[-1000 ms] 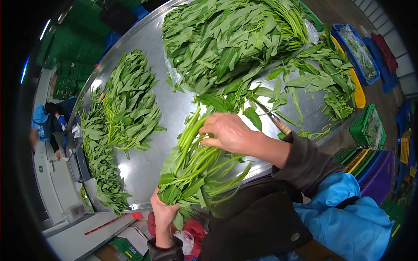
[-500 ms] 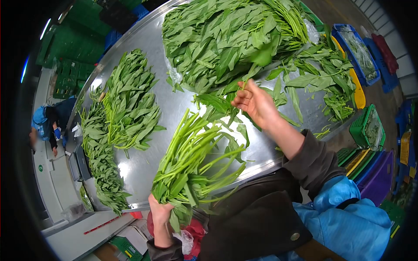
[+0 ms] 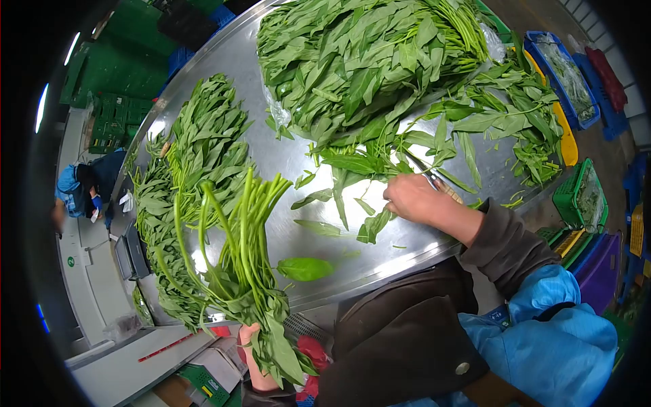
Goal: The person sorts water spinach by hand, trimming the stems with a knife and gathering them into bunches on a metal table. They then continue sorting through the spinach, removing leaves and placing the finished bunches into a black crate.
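Note:
My left hand (image 3: 249, 342) is closed around a bunch of leafy green stems (image 3: 247, 251), cut ends up and leaves hanging over the hand. My right hand (image 3: 415, 198) is low over the metal table (image 3: 285, 152), fingers curled together; what they hold, if anything, is hidden. Right beside it is a knife with a wooden handle (image 3: 449, 191), its blade pointing toward loose leaves. A single leaf (image 3: 305, 269) shows between the bunch and the table's near edge. Behind my hands is a large pile of greens (image 3: 359, 64). More bunches (image 3: 213, 129) lie at the left.
Trimmings (image 3: 529, 122) cover the table's right end, near a yellow edge (image 3: 566, 136). Blue (image 3: 563, 78) and green crates (image 3: 582, 197) stand beyond it. A scale-like grey device (image 3: 129, 252) is at the left. Another person in blue (image 3: 85, 190) stands farther left.
My left hand has tilted the bunch more upright and shifted it slightly down. My right hand has moved down from the loose leaves, its fingers curled lower, and the knife now shows.

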Tool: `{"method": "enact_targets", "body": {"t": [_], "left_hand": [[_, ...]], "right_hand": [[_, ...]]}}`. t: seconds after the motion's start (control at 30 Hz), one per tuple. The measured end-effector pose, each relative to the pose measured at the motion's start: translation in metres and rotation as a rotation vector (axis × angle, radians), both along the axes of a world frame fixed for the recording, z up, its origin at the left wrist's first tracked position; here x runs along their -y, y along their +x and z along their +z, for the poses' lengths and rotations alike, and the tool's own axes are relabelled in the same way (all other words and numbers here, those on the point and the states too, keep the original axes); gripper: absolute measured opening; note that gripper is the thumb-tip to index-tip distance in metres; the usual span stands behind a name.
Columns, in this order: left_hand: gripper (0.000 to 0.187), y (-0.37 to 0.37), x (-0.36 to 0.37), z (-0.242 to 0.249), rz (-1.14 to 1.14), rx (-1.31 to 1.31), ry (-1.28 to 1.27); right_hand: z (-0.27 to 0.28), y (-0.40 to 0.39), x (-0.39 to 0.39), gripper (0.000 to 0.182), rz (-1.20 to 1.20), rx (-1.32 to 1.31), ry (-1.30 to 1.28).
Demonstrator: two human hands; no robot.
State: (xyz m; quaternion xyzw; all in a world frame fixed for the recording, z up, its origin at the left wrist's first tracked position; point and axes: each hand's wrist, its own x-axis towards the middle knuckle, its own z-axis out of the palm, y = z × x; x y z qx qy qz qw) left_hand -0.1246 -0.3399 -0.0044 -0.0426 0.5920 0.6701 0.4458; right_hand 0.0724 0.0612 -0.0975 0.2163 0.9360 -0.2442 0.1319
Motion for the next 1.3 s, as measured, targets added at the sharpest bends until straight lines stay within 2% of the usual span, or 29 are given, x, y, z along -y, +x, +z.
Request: {"method": "enact_targets", "body": {"t": [0.03,0.1,0.17,0.23,0.33,0.4,0.5,0.53,0.57,0.6,0.63,0.67,0.7,0.77,0.8,0.83,0.9,0.93,0.97,1.03,1.1,1.13,1.23,1.3], "left_hand": [[0.060,-0.007,0.010,-0.009,0.075,0.188,0.101],[0.060,-0.009,0.013,-0.008,0.038,0.228,0.102],[0.060,0.005,-0.004,0.005,0.081,0.134,0.050],[0.058,0.018,-0.026,0.019,0.123,0.105,-0.006],[0.058,0.014,-0.025,0.012,0.148,0.181,0.055],[0.059,0.001,-0.023,0.004,0.011,0.384,0.213],[0.060,0.002,-0.022,0.007,-0.038,0.293,0.195],[0.062,-0.002,-0.010,0.003,-0.027,0.363,0.212],[0.062,0.000,-0.008,0.004,-0.013,0.359,0.217],[0.054,0.001,-0.009,0.005,-0.120,0.254,0.108],[0.048,0.004,-0.013,0.007,-0.223,0.149,-0.001],[0.052,0.010,-0.028,0.015,-0.215,0.176,0.018],[0.052,0.009,-0.031,0.015,-0.207,0.175,0.020],[0.055,0.007,-0.036,0.012,-0.258,0.157,-0.029],[0.057,0.005,-0.036,0.011,-0.292,0.148,-0.058],[0.057,-0.003,-0.026,0.006,-0.300,0.149,-0.057],[0.068,-0.016,-0.015,0.007,-0.308,0.223,-0.100],[0.067,-0.008,-0.020,0.020,-0.252,0.107,0.015],[0.064,-0.018,-0.004,0.025,-0.275,0.039,-0.091],[0.053,-0.044,0.046,0.024,-0.390,-0.132,-0.374],[0.049,-0.018,0.028,0.043,-0.141,-0.268,-0.110],[0.048,-0.015,0.030,0.043,-0.022,-0.241,-0.108],[0.047,-0.026,0.028,0.044,0.003,-0.110,-0.038],[0.049,-0.039,0.019,0.048,-0.032,-0.017,-0.012]], "right_hand": [[0.017,-0.008,-0.001,0.021,0.005,0.018,-0.035],[0.039,-0.024,0.006,0.030,-0.118,-0.581,-0.312],[0.053,-0.047,0.014,0.037,-0.286,-0.569,-0.979],[0.072,-0.062,0.018,0.043,-0.242,-0.375,-1.091],[0.087,-0.074,0.057,0.044,-0.118,-0.370,-1.011],[0.089,-0.079,0.069,0.037,0.254,-0.294,-1.174],[0.074,-0.066,0.030,0.033,0.156,-0.445,-1.214],[0.092,-0.052,-0.003,0.027,0.015,-0.307,-1.152],[0.080,-0.042,-0.029,0.025,-0.145,-0.248,-1.222],[0.081,-0.028,-0.048,0.023,-0.303,-0.275,-1.150],[0.064,-0.021,-0.065,0.024,-0.355,-0.328,-1.089],[0.057,-0.016,-0.078,0.032,-0.411,-0.216,-0.818],[0.051,-0.014,-0.073,0.032,-0.403,-0.213,-0.818],[0.044,-0.006,-0.055,0.046,-0.205,-0.123,0.222],[0.073,-0.016,-0.047,0.058,-0.239,0.016,-0.012],[0.070,-0.020,-0.038,0.058,-0.246,0.016,-0.010],[0.049,-0.026,-0.021,0.058,-0.168,-0.337,-0.111],[0.043,-0.033,-0.014,0.058,-0.133,-0.397,-0.158],[0.036,-0.042,-0.009,0.057,-0.097,-0.455,-0.206],[0.005,-0.072,0.001,0.053,-0.011,-0.540,-0.128],[-0.010,-0.108,0.017,0.049,0.105,-0.633,-0.152],[-0.016,-0.130,0.028,0.049,0.095,-0.632,-0.159],[-0.028,-0.171,0.054,0.049,0.172,-0.619,-0.159],[-0.037,-0.178,0.069,0.052,0.050,-0.322,-0.026]]}}
